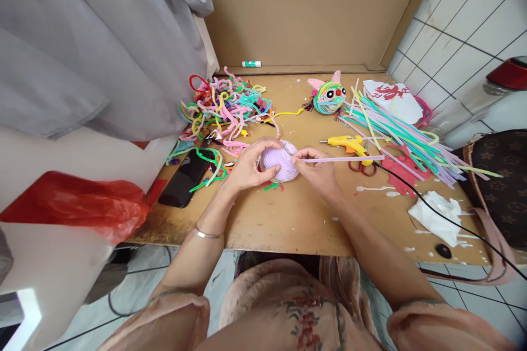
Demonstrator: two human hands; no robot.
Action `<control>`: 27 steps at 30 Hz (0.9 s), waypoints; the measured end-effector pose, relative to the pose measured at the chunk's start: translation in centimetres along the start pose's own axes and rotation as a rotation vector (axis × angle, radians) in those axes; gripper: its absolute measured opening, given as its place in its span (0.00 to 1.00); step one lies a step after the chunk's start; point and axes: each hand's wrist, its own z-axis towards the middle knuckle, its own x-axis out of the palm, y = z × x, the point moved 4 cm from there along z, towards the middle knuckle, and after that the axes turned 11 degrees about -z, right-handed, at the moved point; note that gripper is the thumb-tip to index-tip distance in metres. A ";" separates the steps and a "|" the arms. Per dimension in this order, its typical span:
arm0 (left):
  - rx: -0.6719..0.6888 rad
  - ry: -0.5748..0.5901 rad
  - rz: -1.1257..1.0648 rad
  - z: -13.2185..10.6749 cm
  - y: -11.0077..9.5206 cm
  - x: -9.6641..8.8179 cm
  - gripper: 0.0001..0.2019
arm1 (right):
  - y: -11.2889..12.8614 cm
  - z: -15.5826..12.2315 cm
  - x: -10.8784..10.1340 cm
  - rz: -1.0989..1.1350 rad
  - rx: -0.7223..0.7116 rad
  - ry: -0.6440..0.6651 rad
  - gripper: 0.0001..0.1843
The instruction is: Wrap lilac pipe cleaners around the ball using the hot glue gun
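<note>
A lilac ball wrapped in pipe cleaner (280,162) sits at the middle of the wooden table (288,225). My left hand (247,167) cups its left side, fingers curled round it. My right hand (319,173) pinches a straight lilac pipe cleaner (346,159) against the ball's right side; the stem runs out to the right over the yellow glue gun (352,145).
A tangle of coloured pipe cleaners (224,107) lies back left, a black phone (185,178) beside it. A finished multicoloured ball face (328,97) and a bundle of straight stems (403,137) lie right. The glue gun's black cord (444,216), red scissors and crumpled tissue (438,214) lie right.
</note>
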 end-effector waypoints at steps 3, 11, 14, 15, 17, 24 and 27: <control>0.018 0.005 0.010 0.0 -0.1 0.0 0.19 | 0.1 0.0 0.0 -0.008 -0.002 -0.002 0.07; 0.106 0.007 0.019 0.1 -0.3 0.1 0.18 | 0.0 0.0 0.0 -0.011 -0.009 0.003 0.07; 0.108 0.013 0.036 0.0 -0.2 0.1 0.17 | -0.1 0.0 0.0 -0.008 -0.008 -0.004 0.07; 0.110 0.016 0.040 0.0 -0.2 0.1 0.17 | -0.1 0.0 0.0 -0.007 -0.009 -0.005 0.07; 0.124 0.020 0.041 -0.1 -0.3 0.1 0.17 | 0.0 0.0 0.0 -0.006 -0.013 -0.006 0.07; 0.100 0.034 0.060 -0.1 -0.1 0.2 0.19 | 0.1 0.1 0.1 0.000 -0.013 -0.005 0.08; 0.113 0.027 0.064 -0.2 0.2 0.5 0.30 | 0.2 0.1 0.1 0.007 -0.012 -0.013 0.08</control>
